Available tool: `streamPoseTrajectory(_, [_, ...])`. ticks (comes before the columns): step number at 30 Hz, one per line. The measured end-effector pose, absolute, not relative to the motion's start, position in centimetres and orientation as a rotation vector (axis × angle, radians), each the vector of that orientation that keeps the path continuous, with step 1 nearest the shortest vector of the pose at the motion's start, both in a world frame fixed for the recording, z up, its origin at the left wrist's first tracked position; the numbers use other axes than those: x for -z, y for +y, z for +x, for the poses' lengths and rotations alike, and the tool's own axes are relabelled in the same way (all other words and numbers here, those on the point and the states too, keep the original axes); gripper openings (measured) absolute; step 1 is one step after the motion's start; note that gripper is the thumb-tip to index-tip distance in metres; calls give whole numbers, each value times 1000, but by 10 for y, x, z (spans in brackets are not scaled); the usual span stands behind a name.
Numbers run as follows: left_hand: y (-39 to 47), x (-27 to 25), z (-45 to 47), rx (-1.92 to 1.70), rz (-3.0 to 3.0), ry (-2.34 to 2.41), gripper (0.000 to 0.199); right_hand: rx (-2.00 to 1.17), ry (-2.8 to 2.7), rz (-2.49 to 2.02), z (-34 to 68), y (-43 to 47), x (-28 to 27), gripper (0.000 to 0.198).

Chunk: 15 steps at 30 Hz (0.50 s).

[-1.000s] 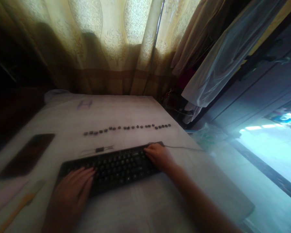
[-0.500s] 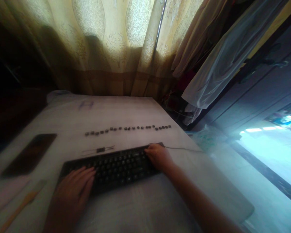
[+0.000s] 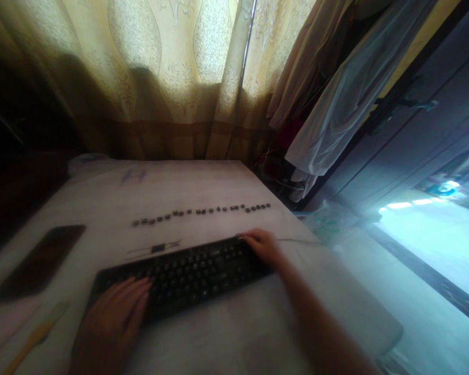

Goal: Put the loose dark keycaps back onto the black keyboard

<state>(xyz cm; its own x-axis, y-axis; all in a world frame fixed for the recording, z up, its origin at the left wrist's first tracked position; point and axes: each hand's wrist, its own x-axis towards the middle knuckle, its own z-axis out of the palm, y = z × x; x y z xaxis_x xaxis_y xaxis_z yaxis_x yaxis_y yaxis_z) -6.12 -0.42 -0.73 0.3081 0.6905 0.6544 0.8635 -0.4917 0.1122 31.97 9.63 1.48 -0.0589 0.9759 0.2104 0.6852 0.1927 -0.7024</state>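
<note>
A black keyboard (image 3: pixel 195 273) lies slantwise on the white-covered table in front of me. My left hand (image 3: pixel 117 307) rests over its left end, palm down, fingers stretched out side by side across the keys. At the far right corner, my right hand (image 3: pixel 262 245) grips the keyboard with the fingers bent over the back edge; the thumb cannot be made out. Just beyond the keyboard is a small dark block with thin wire prongs (image 3: pixel 158 248) at both ends. Farther back, several small dark pieces, like keycaps (image 3: pixel 211 210), lie in an uneven row.
A dark flat phone-like slab (image 3: pixel 39 263) lies at the left. Nearer are a pink flat thing (image 3: pixel 10 323) and an orange-handled brush-like tool (image 3: pixel 33 338), both blurred. A cable (image 3: pixel 299 240) runs off to the right. Curtains (image 3: pixel 175 94) hang behind; clothes (image 3: pixel 328 114) hang at the right.
My right hand has shifted slightly right along the keyboard's back edge, and the keyboard's right end seems to have moved with it. My left hand stays over the left end. The view has shifted slightly.
</note>
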Motion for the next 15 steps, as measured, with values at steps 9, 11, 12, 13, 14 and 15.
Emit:
streamPoseTrajectory(9, [-4,7,-58,920,-2347,-1383,31,-470,-1371,-1729,356,103,25,25])
streamPoseTrajectory(11, [-4,7,-57,914,-2339,-1395,31,-462,-1376,-1725,356,103,28,26])
streamPoseTrajectory(12, [-4,7,-57,911,-2333,-1405,31,-459,-1375,-1723,355,103,29,27])
streamPoseTrajectory(13, [-3,8,-56,907,-2327,-1418,31,-456,-1374,-1720,355,103,29,27])
streamPoseTrajectory(14, [-1,8,-56,906,-2322,-1421,31,-455,-1373,-1717,355,103,30,27])
streamPoseTrajectory(15, [0,8,-54,907,-2322,-1416,30,-455,-1373,-1714,355,104,31,27])
